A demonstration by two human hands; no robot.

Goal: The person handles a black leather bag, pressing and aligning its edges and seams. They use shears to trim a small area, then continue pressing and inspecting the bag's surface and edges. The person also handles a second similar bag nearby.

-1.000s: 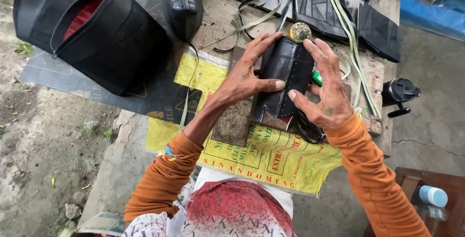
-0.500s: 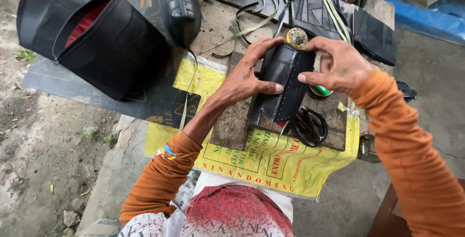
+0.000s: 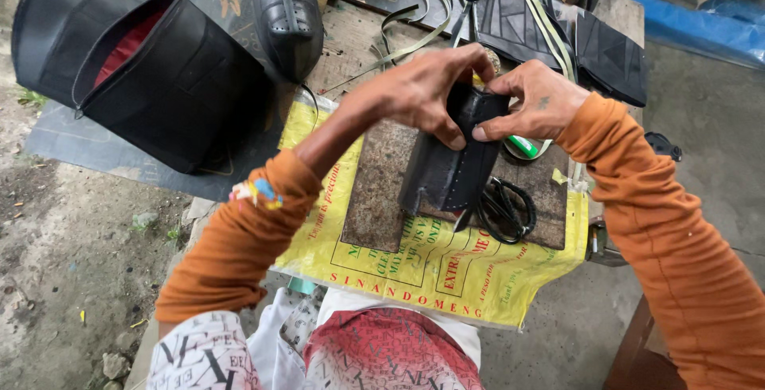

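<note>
We see both hands closer together than half a second ago: then the leather piece (image 3: 450,168) lay flat on the slab with the palms spread along its sides, now its top end is lifted and pinched. The left hand (image 3: 426,87) has its fingers clamped on the upper left edge of the piece; the right hand (image 3: 535,105) has its fingers clamped on the upper right edge — thumb and forefinger tips meet the black leather. The lower end of the piece rests on the rusty slab (image 3: 381,191), tilted, with a row of punched holes along its edge.

Black scissors (image 3: 504,208) lie just beside the piece on the right, where they lay before. A green-and-white tube (image 3: 523,147) peeks out under the right hand.

Under the slab spreads a yellow sack (image 3: 446,270) — flat, plastic, printed with red lettering and red boxes, its near edge hanging over the worktop (image 3: 351,43). At far left a black bag (image 3: 151,79) with red lining stands open. Pale straps (image 3: 414,35) and black panels (image 3: 610,55) lie behind the hands.
</note>
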